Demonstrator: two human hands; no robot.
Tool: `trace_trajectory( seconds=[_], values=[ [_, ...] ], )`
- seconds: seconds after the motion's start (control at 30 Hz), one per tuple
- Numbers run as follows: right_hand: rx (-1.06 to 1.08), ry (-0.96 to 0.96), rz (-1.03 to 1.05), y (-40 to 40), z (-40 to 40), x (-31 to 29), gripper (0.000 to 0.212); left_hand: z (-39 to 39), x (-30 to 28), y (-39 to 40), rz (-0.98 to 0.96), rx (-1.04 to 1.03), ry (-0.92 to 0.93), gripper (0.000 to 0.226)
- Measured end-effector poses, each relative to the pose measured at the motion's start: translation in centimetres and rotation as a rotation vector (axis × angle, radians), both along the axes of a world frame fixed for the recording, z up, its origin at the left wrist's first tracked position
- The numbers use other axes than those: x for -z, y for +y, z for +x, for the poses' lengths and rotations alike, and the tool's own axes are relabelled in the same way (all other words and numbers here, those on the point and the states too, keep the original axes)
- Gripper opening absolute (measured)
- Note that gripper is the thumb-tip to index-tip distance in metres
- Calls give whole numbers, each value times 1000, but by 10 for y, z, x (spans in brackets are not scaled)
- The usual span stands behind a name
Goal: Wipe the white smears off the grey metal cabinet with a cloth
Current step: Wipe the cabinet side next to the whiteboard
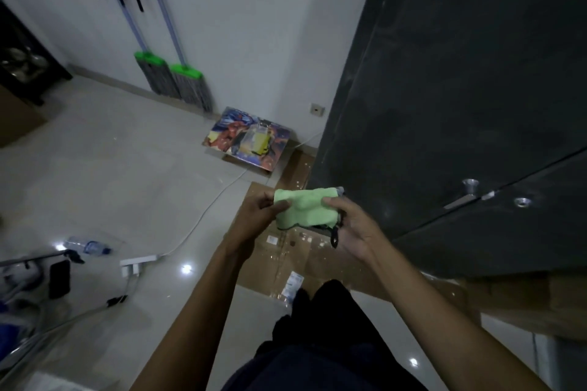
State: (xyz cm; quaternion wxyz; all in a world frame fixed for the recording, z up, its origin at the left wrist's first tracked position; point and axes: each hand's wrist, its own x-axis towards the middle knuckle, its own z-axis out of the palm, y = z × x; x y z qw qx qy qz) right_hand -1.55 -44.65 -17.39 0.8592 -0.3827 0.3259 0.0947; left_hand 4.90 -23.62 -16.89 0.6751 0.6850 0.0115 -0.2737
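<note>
A folded light green cloth (pixel 303 208) with a dark edge and a black loop hangs between both hands, in front of the cabinet's lower left corner. My left hand (pixel 259 216) pinches its left side with thumb and fingers. My right hand (pixel 352 228) grips its right side, thumb on top. The dark grey metal cabinet (pixel 460 89) fills the right of the view, with faint pale smears on its side and a silver handle (pixel 470 194) on its door. The cloth is apart from the cabinet.
Flattened cardboard (pixel 286 251) lies on the floor under the cabinet. Two green-headed mops (pixel 178 79) lean on the white wall. A colourful box (pixel 251 140) sits near the corner. A white power strip (pixel 136 262) with its cable, a plastic bottle (pixel 89 246) and a black phone (pixel 59 278) lie at left.
</note>
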Motion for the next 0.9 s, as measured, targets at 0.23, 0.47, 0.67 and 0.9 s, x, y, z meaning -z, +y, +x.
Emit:
trace_trajectory(
  seconds=[0.23, 0.47, 0.67, 0.9],
  values=[
    [-101, -135, -350, -4, 49, 14, 19, 36, 7, 5, 6, -160, -136, 35],
    [-147, -181, -466, 9, 123, 26, 36, 117, 18, 20, -152, -229, -84, 34],
    [-274, 2, -800, 33, 190, 19, 47, 203, 9, 36, 106, 29, -312, 36],
    [-282, 4, -1223, 47, 260, 23, 102, 282, 4, 43, 384, 200, -456, 37]
  ],
)
